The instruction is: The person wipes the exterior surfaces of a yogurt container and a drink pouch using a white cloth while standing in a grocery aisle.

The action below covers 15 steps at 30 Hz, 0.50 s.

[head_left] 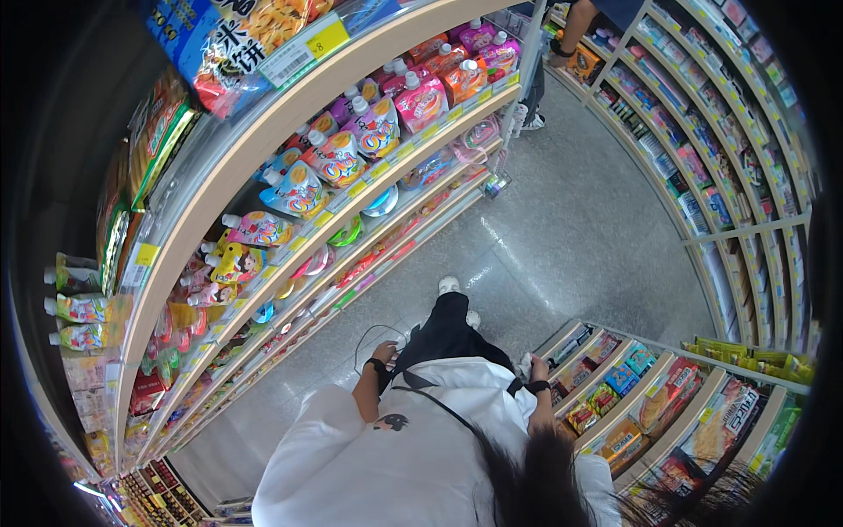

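My left hand [385, 351], with a black band at the wrist, hangs low beside my dark trousers. Its fingers look curled at a small pale thing, too small to name, and a thin black cord [358, 348] loops out beside it. On the other side, my right hand [538, 369] also hangs down, with a black band at its wrist. It seems closed on a small whitish thing [525, 361] whose kind I cannot make out. Nearest to the right hand is a low shelf of packaged snacks [604, 398]. Neither hand touches the shelf goods.
To my left curves a tall shelf with spouted pouches [376, 127] and bagged snacks [230, 53]. Grey floor [562, 211] stretches ahead. More stocked shelves [702, 114] line the far right. Another person's arm [575, 31] shows at the top, beside the shelf end.
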Each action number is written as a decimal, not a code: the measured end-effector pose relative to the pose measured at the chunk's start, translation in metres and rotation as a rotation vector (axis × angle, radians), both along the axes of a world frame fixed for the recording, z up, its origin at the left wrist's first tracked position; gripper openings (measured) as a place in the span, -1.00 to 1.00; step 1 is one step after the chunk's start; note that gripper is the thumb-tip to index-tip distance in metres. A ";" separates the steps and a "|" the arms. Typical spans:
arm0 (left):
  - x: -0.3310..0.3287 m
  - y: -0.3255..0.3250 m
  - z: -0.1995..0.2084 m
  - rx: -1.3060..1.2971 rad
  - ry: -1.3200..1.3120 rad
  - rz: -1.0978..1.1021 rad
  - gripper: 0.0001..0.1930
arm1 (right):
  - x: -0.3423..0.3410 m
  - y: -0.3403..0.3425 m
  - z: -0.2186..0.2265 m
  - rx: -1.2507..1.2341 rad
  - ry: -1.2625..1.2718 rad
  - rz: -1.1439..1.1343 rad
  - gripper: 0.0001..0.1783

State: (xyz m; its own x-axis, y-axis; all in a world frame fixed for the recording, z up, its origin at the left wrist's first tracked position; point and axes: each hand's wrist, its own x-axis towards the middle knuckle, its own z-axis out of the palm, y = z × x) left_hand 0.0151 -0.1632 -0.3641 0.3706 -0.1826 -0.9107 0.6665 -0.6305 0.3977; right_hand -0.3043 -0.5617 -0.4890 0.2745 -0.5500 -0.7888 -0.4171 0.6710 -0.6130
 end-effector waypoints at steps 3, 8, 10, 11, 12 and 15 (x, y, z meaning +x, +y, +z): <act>0.009 0.014 -0.014 -0.034 -0.091 -0.223 -0.50 | 0.054 0.006 0.045 -0.084 0.078 -0.005 -0.77; 0.064 -0.019 -0.006 -0.038 -0.095 0.147 -0.55 | 0.129 -0.014 0.064 -0.149 0.131 0.174 -0.77; 0.086 -0.041 -0.018 0.007 -0.175 0.053 -0.56 | 0.157 -0.027 0.055 -0.171 0.127 0.207 -0.77; 0.093 -0.044 -0.032 -0.002 -0.182 0.078 -0.56 | 0.179 -0.037 0.044 -0.186 0.111 0.272 -0.77; 0.093 -0.044 -0.044 -0.009 -0.189 0.105 -0.57 | 0.194 -0.032 0.034 -0.191 0.041 0.230 -0.78; 0.103 -0.062 -0.087 -0.148 -0.194 0.243 -0.56 | 0.273 -0.031 -0.009 -0.265 0.048 0.455 -0.78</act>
State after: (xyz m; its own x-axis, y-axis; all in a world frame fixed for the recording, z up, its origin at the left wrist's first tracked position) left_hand 0.1176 -0.2250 -0.4506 0.5830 -0.1926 -0.7893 0.6934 -0.3884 0.6070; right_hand -0.0316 -0.5930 -0.4982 0.4989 -0.5660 -0.6564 -0.6617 0.2405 -0.7102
